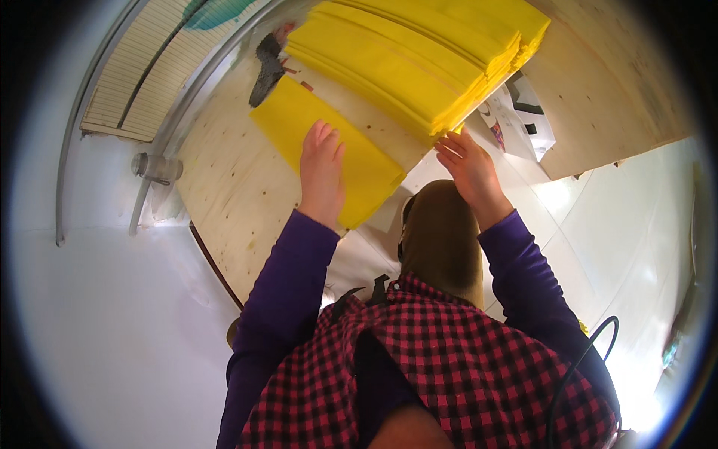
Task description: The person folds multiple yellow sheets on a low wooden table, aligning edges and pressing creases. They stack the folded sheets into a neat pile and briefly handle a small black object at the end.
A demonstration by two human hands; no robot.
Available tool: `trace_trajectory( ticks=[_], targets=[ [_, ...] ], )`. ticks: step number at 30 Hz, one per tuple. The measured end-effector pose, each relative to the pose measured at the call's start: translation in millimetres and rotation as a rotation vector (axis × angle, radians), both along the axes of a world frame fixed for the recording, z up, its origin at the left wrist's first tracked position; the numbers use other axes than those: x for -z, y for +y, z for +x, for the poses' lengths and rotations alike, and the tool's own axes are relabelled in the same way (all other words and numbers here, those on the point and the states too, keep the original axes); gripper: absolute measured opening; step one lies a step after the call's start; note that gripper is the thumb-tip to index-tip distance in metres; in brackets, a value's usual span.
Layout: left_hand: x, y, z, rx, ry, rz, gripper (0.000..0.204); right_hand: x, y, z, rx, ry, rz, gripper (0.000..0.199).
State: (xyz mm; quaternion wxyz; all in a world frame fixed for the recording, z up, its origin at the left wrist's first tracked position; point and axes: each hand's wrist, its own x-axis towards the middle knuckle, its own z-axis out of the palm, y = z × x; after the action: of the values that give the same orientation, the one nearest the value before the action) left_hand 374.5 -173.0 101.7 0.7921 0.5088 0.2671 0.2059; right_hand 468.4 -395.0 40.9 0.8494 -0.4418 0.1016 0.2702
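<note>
A single flat yellow cloth-like piece (329, 138) lies on the wooden table, reaching its near edge. My left hand (321, 176) is over this piece, palm down, fingers stretched out and close together. Beyond it and to the right is a thick stack of the same yellow pieces (396, 63), layered with uneven ends. My right hand (470, 170) is at the stack's near right corner. Its fingers are apart and point left, close to or touching the corner; which of the two I cannot tell. Nothing shows in its grip.
A dark grey jagged scrap (267, 69) lies beyond the single piece on the wooden table (224, 172). Left of the table are a metal pipe with a fitting (157, 168) and a slatted panel (142, 67). At right stand a printed white bag (527, 120) and another wooden board (613, 90).
</note>
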Motion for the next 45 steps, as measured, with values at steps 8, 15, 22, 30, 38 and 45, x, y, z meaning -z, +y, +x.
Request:
trace_trajectory(
  ticks=[8, 15, 22, 30, 38, 45],
  targets=[
    [14.5, -4.9, 66.2, 0.119, 0.222, -0.494, 0.068, 9.4, 3.5, 10.7, 0.055, 0.15, 0.006, 0.048],
    [29.2, -37.9, 92.8, 0.108, 0.273, -0.631, 0.072, 10.4, 4.3, 18.4, 0.01, 0.182, 0.026, 0.048],
    [37.2, -32.9, 106.1, 0.071, 0.405, -0.563, 0.07, 5.6, 5.8, 22.5, -0.016, 0.202, -0.048, 0.037],
    [37.1, -38.6, 108.6, 0.119, 0.272, -0.578, 0.073, 5.9, 3.8, 16.0, -0.001, 0.197, -0.036, 0.035],
    [18.4, -34.7, 108.4, 0.051, 0.197, -0.838, 0.072, 2.8, 6.0, 0.3, -0.028, 0.218, 0.094, 0.059],
    [7.1, -32.0, 109.1, 0.063, 0.205, -0.888, 0.074, -9.5, 14.1, 3.8, -0.023, 0.226, 0.266, 0.072]
  ],
)
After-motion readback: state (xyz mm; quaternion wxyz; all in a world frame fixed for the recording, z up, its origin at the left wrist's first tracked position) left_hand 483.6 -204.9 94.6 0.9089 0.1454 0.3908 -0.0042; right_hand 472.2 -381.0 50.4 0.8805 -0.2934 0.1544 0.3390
